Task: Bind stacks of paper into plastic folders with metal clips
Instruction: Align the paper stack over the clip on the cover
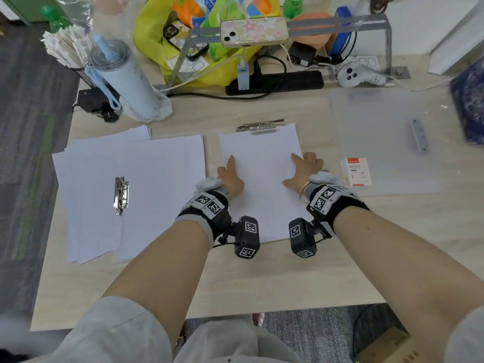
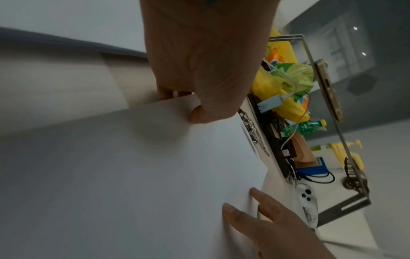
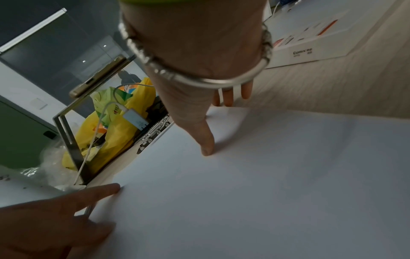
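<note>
A white paper stack (image 1: 262, 184) lies on a clear plastic folder (image 1: 213, 150) at the table's middle. A metal clip (image 1: 259, 125) sits at the stack's far edge. My left hand (image 1: 230, 176) pinches the stack's left edge. Its thumb (image 2: 197, 113) is on top and its fingers are tucked behind the raised edge. My right hand (image 1: 305, 169) holds the right edge in the same way. Its thumb (image 3: 206, 145) presses on the sheet and its fingers (image 3: 228, 96) are past the edge. A second frosted folder (image 1: 379, 142) with its own clip (image 1: 419, 134) lies to the right.
Loose sheets (image 1: 125, 184) spread on the left with a spare metal clip (image 1: 121, 195) on them. A small white and red box (image 1: 356, 171) sits by my right hand. Behind stand a tumbler (image 1: 125, 79), power strip (image 1: 275, 82), yellow bag (image 1: 157, 43), phone on a metal stand (image 1: 254, 31) and a white controller (image 1: 353, 74).
</note>
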`<act>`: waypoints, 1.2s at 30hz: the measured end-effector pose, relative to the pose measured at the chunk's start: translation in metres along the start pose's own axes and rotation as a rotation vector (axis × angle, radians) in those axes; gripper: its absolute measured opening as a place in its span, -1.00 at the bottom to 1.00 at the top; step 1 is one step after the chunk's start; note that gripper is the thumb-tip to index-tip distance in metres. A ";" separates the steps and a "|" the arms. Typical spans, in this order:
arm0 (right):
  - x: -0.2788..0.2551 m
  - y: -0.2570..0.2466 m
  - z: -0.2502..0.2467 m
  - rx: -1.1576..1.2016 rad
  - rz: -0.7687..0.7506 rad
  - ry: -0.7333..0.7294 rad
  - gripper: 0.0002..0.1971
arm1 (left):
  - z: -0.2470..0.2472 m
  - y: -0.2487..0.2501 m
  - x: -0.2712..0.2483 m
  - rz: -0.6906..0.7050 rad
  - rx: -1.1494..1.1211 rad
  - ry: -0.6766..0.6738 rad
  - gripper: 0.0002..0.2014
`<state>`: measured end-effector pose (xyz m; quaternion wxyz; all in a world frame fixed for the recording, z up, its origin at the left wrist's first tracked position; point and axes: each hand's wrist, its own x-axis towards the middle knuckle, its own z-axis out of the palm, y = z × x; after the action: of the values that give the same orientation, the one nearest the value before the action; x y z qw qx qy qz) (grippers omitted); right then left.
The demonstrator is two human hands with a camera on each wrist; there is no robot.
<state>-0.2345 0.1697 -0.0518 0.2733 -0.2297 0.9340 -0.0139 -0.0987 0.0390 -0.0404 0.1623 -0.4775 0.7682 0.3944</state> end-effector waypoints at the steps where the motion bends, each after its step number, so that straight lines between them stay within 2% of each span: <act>1: 0.000 0.000 -0.001 -0.014 -0.005 -0.003 -0.19 | -0.003 -0.001 0.003 0.004 0.062 0.013 -0.37; 5: 0.003 -0.002 -0.002 -0.033 0.001 -0.014 -0.20 | -0.020 -0.007 0.016 0.086 0.238 -0.032 -0.29; 8: 0.008 -0.007 -0.002 -0.022 0.045 -0.040 -0.22 | -0.027 -0.011 0.025 0.116 0.236 -0.108 -0.28; 12: 0.023 -0.024 -0.010 0.150 0.078 0.020 -0.19 | -0.026 -0.022 0.029 0.204 0.229 -0.102 -0.18; 17: 0.046 -0.050 -0.026 0.320 -0.021 0.067 -0.16 | -0.029 -0.032 0.036 0.255 0.163 -0.117 -0.16; 23: 0.062 -0.066 -0.036 0.520 -0.034 0.037 -0.13 | -0.029 -0.036 0.037 0.266 0.135 -0.109 -0.17; 27: 0.062 -0.072 -0.041 0.699 -0.037 0.106 -0.23 | -0.029 -0.039 0.037 0.283 0.135 -0.112 -0.17; 31: 0.058 -0.085 -0.037 0.674 -0.131 0.255 -0.33 | -0.030 -0.039 0.038 0.290 0.134 -0.120 -0.17; 36: 0.050 -0.107 -0.032 0.488 -0.341 0.158 -0.29 | -0.030 -0.039 0.038 0.296 0.142 -0.119 -0.16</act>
<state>-0.2436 0.0492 -0.0334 0.2406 -0.3088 0.8694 -0.3014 -0.0795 -0.0160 -0.0626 0.1811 -0.3222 0.8451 0.3863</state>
